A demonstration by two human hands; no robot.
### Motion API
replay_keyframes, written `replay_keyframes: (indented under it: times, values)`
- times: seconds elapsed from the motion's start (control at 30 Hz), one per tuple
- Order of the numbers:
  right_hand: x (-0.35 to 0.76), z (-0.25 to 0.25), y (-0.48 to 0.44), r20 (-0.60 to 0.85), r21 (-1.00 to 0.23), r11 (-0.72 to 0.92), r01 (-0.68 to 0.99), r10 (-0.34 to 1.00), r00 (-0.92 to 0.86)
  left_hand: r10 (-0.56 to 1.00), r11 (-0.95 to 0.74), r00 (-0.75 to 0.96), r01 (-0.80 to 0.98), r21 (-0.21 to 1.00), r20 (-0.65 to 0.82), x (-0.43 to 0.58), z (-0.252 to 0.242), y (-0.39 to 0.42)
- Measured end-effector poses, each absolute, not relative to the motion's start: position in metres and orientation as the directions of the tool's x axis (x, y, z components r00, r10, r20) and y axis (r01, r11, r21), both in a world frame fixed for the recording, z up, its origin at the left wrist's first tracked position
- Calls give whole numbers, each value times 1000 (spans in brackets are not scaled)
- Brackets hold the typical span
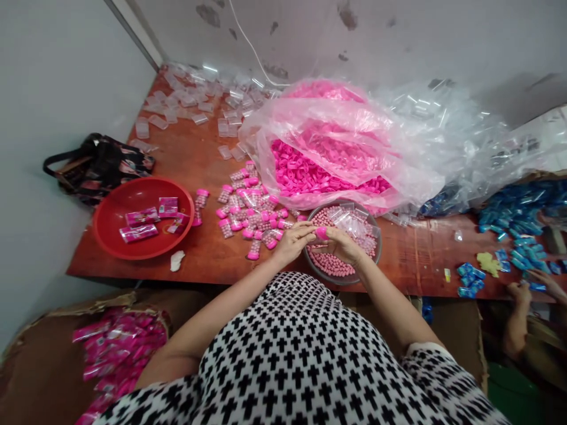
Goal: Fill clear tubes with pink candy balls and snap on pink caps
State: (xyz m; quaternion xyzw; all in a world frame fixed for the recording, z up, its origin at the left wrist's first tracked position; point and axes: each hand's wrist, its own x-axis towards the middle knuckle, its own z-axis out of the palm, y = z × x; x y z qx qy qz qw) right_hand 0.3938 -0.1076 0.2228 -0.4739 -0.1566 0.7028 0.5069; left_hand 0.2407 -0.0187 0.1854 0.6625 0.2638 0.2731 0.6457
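Above the near rim of a grey bowl [378, 251] of pink beads [341, 268], my left hand [293, 242] and my right hand [345, 247] meet at a small container with a pink cap [321, 232]. Fingers of both hands are closed around it, and they hide most of its body. Several clear empty containers [349, 219] lie on the beads in the bowl. To the left of my hands is a loose pile of bead-filled containers with pink caps [254, 215].
A large plastic bag of pink caps [310, 171] stands behind the bowl. Clear containers [172, 103] are scattered at the back left. A red basin [142, 251] holds pink packets [140, 216]. At right, a co-worker's hands [522, 290] are near blue packets [470, 278]. A black handbag [113, 159] sits at left.
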Motion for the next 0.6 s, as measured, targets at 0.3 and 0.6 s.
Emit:
replay_keyframes:
  times: [0.3, 0.6]
  values:
    - [356, 185, -88, -590, -581, -369, -725, 805, 63, 694, -58, 720, 86, 995, -22, 226, 168, -13]
    - [373, 203, -64, -518, -779, -459, -426, 855, 25, 885, -98, 465, 197, 976, -5, 185, 181, 53]
